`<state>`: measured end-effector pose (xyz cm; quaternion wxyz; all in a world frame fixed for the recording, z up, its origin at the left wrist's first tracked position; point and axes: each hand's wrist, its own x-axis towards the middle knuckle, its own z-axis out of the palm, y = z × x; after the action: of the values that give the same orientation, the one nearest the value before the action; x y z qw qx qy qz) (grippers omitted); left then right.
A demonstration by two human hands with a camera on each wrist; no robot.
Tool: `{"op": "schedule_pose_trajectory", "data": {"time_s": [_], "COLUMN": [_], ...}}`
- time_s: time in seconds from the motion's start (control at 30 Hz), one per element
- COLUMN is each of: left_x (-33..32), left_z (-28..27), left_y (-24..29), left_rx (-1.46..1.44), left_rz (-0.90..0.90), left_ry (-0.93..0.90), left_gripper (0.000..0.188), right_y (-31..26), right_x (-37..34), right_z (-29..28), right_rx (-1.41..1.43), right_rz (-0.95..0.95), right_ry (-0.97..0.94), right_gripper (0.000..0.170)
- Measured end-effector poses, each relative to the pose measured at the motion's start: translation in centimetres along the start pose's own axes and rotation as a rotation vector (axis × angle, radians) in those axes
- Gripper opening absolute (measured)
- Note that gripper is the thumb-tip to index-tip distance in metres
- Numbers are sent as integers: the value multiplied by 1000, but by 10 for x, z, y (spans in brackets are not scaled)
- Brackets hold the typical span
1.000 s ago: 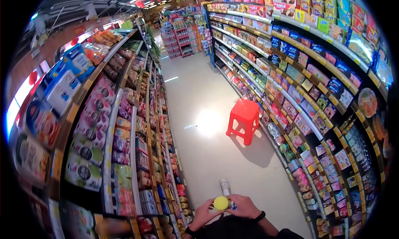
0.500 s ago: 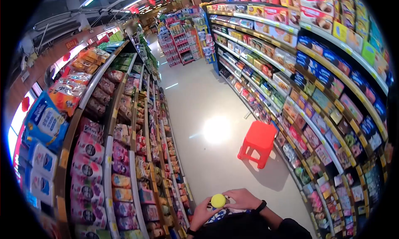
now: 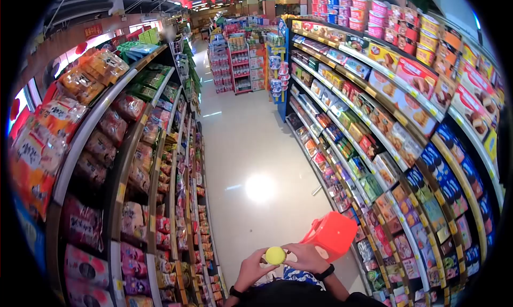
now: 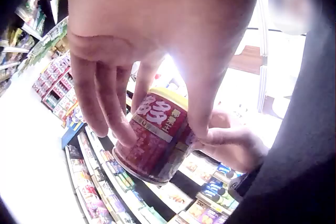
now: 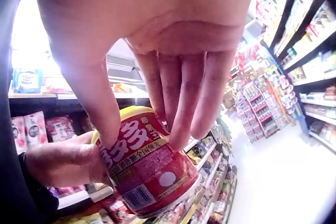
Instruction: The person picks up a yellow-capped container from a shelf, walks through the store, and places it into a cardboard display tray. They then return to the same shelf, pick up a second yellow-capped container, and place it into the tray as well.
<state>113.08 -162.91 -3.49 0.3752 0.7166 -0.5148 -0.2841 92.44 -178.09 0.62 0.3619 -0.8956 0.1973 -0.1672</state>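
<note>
A small red can [image 4: 157, 137] with a yellow lid is held between both hands in front of the body. In the head view the round yellow lid [image 3: 275, 255] faces up. My left hand [image 3: 250, 269] grips the can's left side, and my right hand [image 3: 308, 258] grips its right side. From the right wrist, the can [image 5: 152, 171] shows a label with white characters and a barcode, with the right thumb and fingers [image 5: 181, 124] around it near the lid. The left thumb and fingers [image 4: 118, 124] lie on the can in the left wrist view.
Packed snack shelves [image 3: 141, 147] line the left side, and more shelves [image 3: 374, 131] line the right. A red plastic stool [image 3: 334, 235] stands on the floor [image 3: 251, 136] just beyond the right hand. Display racks [image 3: 240, 67] stand at the aisle's far end.
The red stool and shelves have come closer and lower in the head view, as the person moves along the aisle. Both hands remain on the can.
</note>
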Motion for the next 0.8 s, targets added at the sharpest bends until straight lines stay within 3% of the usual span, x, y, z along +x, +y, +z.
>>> {"op": "schedule_pose_trajectory", "data": {"time_s": [0.17,0.4,0.67,0.8], "left_x": [110,289,506,593], "left_z": [-33,-70,-130,-156], "left_y": [-10,-56,-44,-59], "left_rx": [-38,44,66,68], "left_rz": [-38,-31,-67,-51], "left_ry": [-27,-150,-87,-43], "left_gripper": [73,71,69,71], "right_y": [40,154,235,279], "right_x": [105,250,454,553], "right_z": [-25,-27,-123,-147], "right_rx": [73,30,85,14], "right_rz": [42,80,-10,-68], "right_ry": [35,31,65,-40], "right_gripper": [47,50,47,44]}}
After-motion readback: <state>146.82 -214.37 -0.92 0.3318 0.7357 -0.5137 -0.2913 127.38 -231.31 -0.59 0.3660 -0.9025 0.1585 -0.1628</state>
